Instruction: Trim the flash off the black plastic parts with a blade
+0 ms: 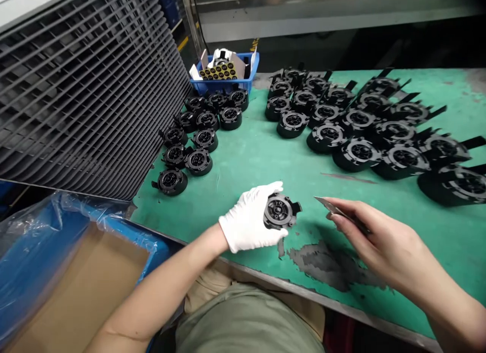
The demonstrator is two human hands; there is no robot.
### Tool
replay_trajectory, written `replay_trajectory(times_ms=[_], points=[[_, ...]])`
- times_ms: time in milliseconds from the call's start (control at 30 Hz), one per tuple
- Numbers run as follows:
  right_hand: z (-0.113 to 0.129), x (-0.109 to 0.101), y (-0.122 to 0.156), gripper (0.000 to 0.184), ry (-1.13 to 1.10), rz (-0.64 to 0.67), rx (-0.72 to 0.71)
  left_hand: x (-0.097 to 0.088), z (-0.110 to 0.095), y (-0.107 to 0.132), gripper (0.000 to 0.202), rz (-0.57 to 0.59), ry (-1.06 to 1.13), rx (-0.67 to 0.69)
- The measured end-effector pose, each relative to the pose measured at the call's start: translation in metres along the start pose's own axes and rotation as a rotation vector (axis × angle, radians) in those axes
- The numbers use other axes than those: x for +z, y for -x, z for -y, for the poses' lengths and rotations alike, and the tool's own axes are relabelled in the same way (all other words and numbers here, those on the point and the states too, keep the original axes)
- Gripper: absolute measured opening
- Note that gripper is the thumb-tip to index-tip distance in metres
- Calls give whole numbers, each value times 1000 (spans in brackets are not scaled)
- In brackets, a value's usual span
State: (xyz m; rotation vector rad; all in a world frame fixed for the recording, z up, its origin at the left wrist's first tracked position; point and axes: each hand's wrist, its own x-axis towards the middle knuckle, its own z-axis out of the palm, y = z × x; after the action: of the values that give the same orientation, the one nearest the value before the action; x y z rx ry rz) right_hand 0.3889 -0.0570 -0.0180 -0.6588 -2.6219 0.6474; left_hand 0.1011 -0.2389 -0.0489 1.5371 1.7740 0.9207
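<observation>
Nearest the person, at the left, a cardboard box (76,282) lined with blue plastic film stands open below the bench (258,160) edge; nothing can be seen lying in the part of it that shows. Just above the front edge, the gloved left hand (248,219) is closed around a black round part (281,211), holding it clear of the green surface with its ribbed face up and a small tab jutting to the right. The bare right hand (370,241) pinches a thin blade (334,207) between thumb and fingers, its tip aimed at the part and close beside it, not touching. Under both hands the green cover is worn through in a dark patch (326,264). Farther back the same kind of piece lies in two lots: a smaller cluster (197,135) at the left, packed close together, and a larger spread (364,130) at the right whose pieces carry long flat tabs. Judging from that, one piece is being handled out of many, and a good deal appears to be left, though which lot is finished cannot be told. A blue bin (228,74) of small items sits at the far edge, and a big slatted grille (83,84) crowds the bench's left side, hemming in the small cluster.
</observation>
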Motion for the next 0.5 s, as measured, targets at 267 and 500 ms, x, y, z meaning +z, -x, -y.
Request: replay_trajectory(times_ms=[267, 500], points=[[-16, 3, -23, 46, 120, 227, -201, -19, 18, -8, 146, 86, -6, 75], [-18, -4, -74, 46, 228, 346, -448, -4, 30, -14, 140, 54, -13, 119]])
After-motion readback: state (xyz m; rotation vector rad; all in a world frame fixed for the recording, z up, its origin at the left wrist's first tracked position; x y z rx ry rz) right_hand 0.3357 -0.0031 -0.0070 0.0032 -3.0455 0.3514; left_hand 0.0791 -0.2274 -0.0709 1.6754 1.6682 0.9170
